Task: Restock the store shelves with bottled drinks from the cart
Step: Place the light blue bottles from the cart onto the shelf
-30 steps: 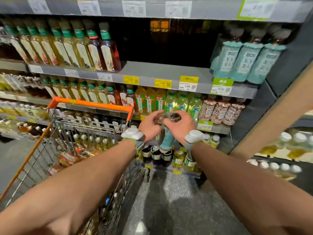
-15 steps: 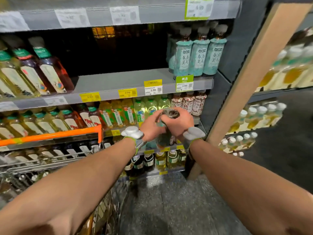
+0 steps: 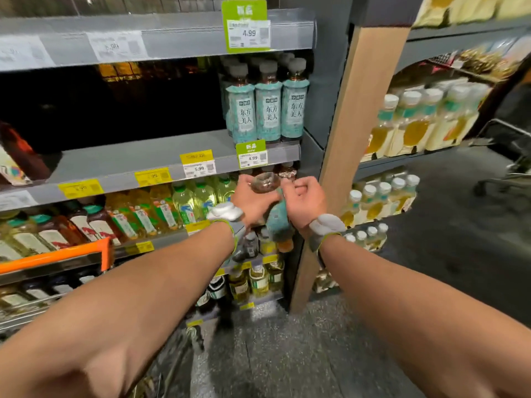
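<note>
Before the middle shelf (image 3: 138, 160), left hand (image 3: 252, 203) grips the teal-labelled bottle (image 3: 277, 219); right hand (image 3: 306, 201) curled alongside, hold unclear.

A green price tag (image 3: 245, 25) reading 4.99 hangs high at the centre. A smaller green tag (image 3: 252, 153), also 4.99, sits lower down, with yellow tags (image 3: 153, 176) in a row to its left. A slanting wood-coloured post (image 3: 353, 139) rises from the speckled grey floor (image 3: 287, 354). A blurred metal frame (image 3: 511, 168) stands far right.
</note>
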